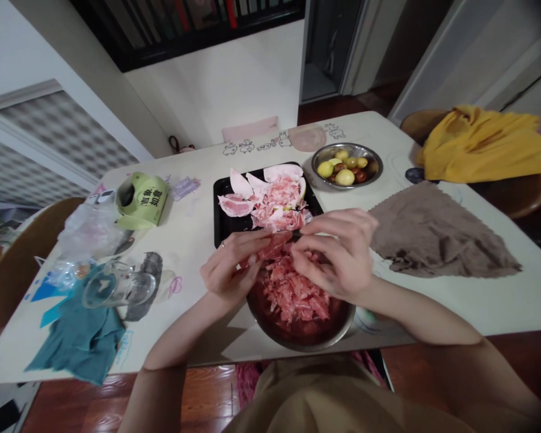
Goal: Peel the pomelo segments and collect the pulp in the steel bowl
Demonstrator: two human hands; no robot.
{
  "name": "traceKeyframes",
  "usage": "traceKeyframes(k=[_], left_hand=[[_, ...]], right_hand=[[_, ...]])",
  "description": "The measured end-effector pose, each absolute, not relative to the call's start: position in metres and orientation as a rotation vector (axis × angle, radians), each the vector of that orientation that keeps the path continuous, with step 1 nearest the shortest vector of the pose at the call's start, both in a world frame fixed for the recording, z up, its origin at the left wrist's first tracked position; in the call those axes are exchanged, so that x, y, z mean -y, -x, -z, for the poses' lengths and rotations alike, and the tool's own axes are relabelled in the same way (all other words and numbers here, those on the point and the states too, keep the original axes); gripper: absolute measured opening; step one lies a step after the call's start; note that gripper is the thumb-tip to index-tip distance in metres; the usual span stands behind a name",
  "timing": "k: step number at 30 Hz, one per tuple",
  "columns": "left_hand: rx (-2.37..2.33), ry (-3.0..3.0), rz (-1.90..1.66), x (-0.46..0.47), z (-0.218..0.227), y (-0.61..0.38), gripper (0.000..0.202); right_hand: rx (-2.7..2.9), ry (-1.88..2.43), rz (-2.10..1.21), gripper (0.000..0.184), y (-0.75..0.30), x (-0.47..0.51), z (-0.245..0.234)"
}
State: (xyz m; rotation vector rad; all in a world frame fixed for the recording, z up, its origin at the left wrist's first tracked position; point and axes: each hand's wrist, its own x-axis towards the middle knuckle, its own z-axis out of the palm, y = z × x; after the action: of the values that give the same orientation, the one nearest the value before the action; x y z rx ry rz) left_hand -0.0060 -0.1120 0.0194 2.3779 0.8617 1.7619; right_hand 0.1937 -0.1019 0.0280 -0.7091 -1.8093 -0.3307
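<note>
My left hand (pixel 232 261) is closed around a red pomelo segment (pixel 277 243), held over the far side of a steel bowl (pixel 306 347). At the segment's right end, the curled fingers of my right hand (pixel 342 255) pinch it, their tips partly hidden. Loose red pomelo pulp (pixel 297 294) is heaped in the bowl beneath both hands. Just beyond them lies a black tray (pixel 220 225), bearing pale pomelo peel (pixel 238 183) and a pile of torn pink membranes (pixel 282 204).
A steel bowl of small fruit (pixel 345 177) stands behind the tray. To the right are a brown cloth (pixel 442 231) and yellow fabric (pixel 482 147) over a chair. Leftward lie a green carton (pixel 146 201), plastic bag (pixel 90 225), clear glass jug (pixel 121 285) and teal cloth (pixel 79 340).
</note>
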Motion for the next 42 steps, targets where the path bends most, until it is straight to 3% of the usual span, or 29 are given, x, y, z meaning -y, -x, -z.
traceKeyframes(k=[5, 15, 20, 30, 42], left_hand=[[-0.823, -2.318, -1.741, 0.112, -0.017, 0.004, 0.023], [-0.821, -2.481, -1.735, 0.111, -0.018, 0.008, 0.032], [-0.819, -2.504, -1.745, 0.112, -0.015, 0.010, 0.036], [-0.849, -2.595, -1.722, 0.116, -0.017, 0.013, 0.037], [-0.920, -2.558, -1.798, 0.111, -0.017, 0.015, 0.032]], right_hand=[[1.819, 0.739, 0.391, 0.014, -0.202, 0.102, -0.036], [1.949, 0.717, 0.331, 0.004, -0.197, 0.096, -0.035], [1.891, 0.678, 0.510, 0.012, -0.191, 0.094, -0.031], [1.884, 0.730, 0.252, 0.008, -0.183, 0.104, -0.022], [1.832, 0.720, 0.166, 0.010, -0.189, 0.112, -0.028]])
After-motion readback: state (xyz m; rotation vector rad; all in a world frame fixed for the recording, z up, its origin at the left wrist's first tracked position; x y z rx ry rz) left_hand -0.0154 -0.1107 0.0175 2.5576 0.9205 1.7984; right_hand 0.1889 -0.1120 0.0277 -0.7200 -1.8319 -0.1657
